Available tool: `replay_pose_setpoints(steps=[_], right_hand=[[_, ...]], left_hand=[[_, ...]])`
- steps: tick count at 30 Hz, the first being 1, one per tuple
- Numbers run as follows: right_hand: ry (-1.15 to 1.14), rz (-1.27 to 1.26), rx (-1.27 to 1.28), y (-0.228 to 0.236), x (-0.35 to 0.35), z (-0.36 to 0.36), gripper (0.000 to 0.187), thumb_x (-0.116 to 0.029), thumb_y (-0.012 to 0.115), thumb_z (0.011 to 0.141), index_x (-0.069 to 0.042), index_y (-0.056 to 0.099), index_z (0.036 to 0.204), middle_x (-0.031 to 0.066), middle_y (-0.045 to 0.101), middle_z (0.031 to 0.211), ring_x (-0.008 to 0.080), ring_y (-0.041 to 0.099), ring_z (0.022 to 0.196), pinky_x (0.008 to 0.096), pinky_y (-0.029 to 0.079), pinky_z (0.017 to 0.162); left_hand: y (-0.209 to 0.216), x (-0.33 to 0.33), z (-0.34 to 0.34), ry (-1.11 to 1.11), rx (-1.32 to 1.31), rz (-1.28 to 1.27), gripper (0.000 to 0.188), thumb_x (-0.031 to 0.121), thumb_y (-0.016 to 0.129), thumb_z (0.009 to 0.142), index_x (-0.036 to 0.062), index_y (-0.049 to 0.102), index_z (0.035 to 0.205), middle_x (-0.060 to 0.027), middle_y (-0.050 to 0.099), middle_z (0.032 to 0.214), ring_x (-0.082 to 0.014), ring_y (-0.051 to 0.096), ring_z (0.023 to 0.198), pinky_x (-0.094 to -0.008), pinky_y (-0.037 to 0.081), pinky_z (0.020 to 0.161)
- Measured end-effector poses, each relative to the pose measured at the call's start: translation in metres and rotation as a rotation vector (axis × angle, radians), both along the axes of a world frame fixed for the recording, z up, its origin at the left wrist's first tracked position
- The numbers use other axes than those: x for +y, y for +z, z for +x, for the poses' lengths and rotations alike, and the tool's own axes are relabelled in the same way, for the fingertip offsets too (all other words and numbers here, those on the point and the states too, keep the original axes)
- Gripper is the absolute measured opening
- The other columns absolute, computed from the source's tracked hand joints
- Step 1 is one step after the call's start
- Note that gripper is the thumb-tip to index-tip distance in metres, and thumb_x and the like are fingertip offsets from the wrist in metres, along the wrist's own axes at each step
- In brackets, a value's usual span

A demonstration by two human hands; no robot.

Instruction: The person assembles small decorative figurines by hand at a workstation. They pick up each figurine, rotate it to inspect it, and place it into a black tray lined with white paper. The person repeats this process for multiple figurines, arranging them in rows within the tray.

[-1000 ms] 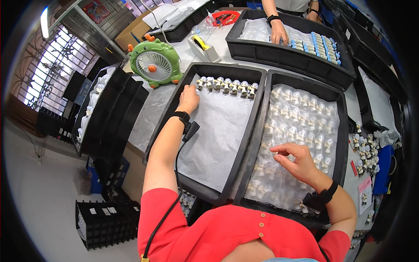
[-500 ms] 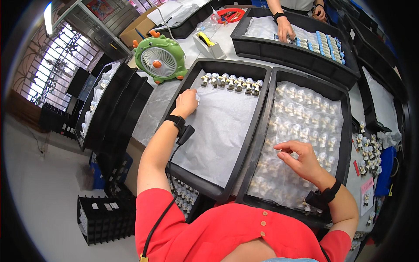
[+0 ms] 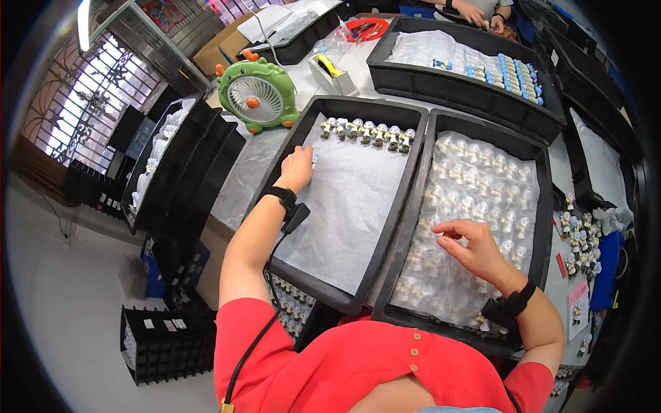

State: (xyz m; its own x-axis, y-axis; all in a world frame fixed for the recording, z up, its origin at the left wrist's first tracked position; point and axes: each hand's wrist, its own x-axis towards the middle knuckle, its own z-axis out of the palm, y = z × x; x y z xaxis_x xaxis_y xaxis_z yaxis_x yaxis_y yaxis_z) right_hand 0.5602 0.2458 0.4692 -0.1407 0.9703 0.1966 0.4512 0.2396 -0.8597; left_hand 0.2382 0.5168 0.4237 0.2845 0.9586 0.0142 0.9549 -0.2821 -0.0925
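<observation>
Left hand: I have it (image 3: 297, 168) low over the left tray (image 3: 365, 108), near the left wall; fingers curled downward. A pale bit shows at the tips, but the hand hides most of it, so I cannot tell whether they grip it.
Right hand: over the right tray (image 3: 496, 138), fingers (image 3: 446, 228) half bent, thumb and index apart, nothing between them. I read it as idling; contact below is unclear.
Figures: one row (image 3: 367, 132) across the far end of the left tray, seven by my count, pale heads toward the far wall. The close, matched spacing looks meant to keep them neat and save room.
Sheet: white lining (image 3: 337, 213) under that row, probably cushioning.
Film: translucent cover (image 3: 475, 182) over several rows in the right tray, likely guarding their finish.
Far side: a co-worker's hands (image 3: 471, 14) beyond a tray (image 3: 461, 81) with blue-and-pale pieces.
Fan: green (image 3: 253, 96), on the counter (image 3: 253, 162) beside the left tray; I take the spot as chosen for airflow.
Labels: pink-and-white card (image 3: 578, 297) at right, white tags (image 3: 148, 323) on a crate (image 3: 172, 354); print too small for me. No brand legible.
</observation>
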Motion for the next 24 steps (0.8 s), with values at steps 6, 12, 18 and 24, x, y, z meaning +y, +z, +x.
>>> replay_pose_setpoints(steps=[6,12,18,24], right_hand=[[0.024,0.023,-0.014,-0.010,0.005,0.007,0.018,-0.011,0.064,0.081,-0.004,0.066,0.097,0.0097,0.065,0.077,0.0181,0.061,0.066,0.0288,0.048,0.063],[0.095,-0.229,-0.138,-0.012,0.002,0.022,0.016,-0.014,0.064,0.080,-0.001,0.064,0.090,0.0111,0.065,0.076,0.0174,0.062,0.067,0.0301,0.047,0.062],[0.459,-0.433,-0.546,0.015,-0.024,0.016,0.020,-0.017,0.067,0.072,-0.002,0.061,0.083,0.0139,0.063,0.075,0.0303,0.062,0.072,0.0385,0.047,0.063],[0.517,-0.598,-0.982,0.021,-0.062,0.037,0.042,-0.025,0.079,0.061,-0.001,0.059,0.090,0.0177,0.064,0.080,0.0359,0.062,0.080,0.0429,0.048,0.069]], left_hand=[[0.015,-0.015,0.010,-0.014,0.041,0.062,0.037,0.010,0.060,0.077,0.0074,0.052,0.113,-0.0195,0.051,0.110,-0.0386,0.062,0.090,-0.0436,0.052,0.076],[0.050,-0.072,0.059,-0.357,-0.457,0.059,0.046,0.021,0.070,0.075,0.0138,0.055,0.118,-0.0100,0.056,0.103,-0.0244,0.061,0.071,-0.0362,0.050,0.066],[0.086,-0.165,0.116,-0.705,-0.766,-0.359,0.042,0.007,0.069,0.076,0.0088,0.058,0.117,-0.0081,0.061,0.100,-0.0105,0.057,0.068,-0.0231,0.047,0.059],[0.089,-0.204,0.143,-0.924,-0.751,-0.617,0.041,0.010,0.069,0.078,0.0076,0.058,0.117,-0.0089,0.062,0.099,-0.0147,0.059,0.072,-0.0269,0.048,0.064]])
